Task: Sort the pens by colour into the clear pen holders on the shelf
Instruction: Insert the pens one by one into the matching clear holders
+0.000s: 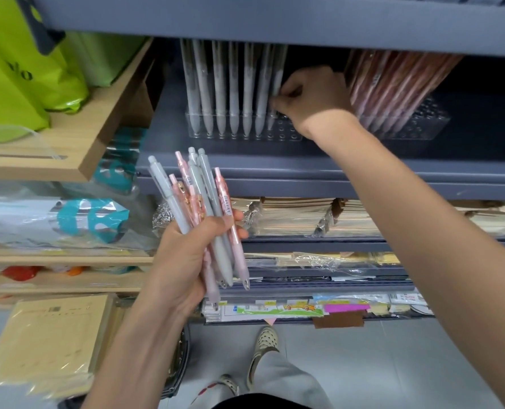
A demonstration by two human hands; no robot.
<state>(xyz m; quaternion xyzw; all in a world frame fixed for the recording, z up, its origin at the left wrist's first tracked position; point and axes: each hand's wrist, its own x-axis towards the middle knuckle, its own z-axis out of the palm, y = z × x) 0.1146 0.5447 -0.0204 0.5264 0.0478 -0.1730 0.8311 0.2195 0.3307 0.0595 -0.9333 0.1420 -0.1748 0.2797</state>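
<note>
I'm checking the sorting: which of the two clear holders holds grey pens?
The left holder, where the right hand pinches a grey pen; the right holder has pink pens instead.

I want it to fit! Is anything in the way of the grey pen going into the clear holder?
Nothing visible. The right hand pinches the pale grey plastic pen right at the unfilled end of the clear plastic pen holder.

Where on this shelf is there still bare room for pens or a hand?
Free: empty holes at the right end of the grey-pen holder, beside the right hand pinching a grey pen; empty holes at the right end of the pink-pen holder; bare shelf beyond it. Crowded: both holders' left ends, packed with pens.
</note>
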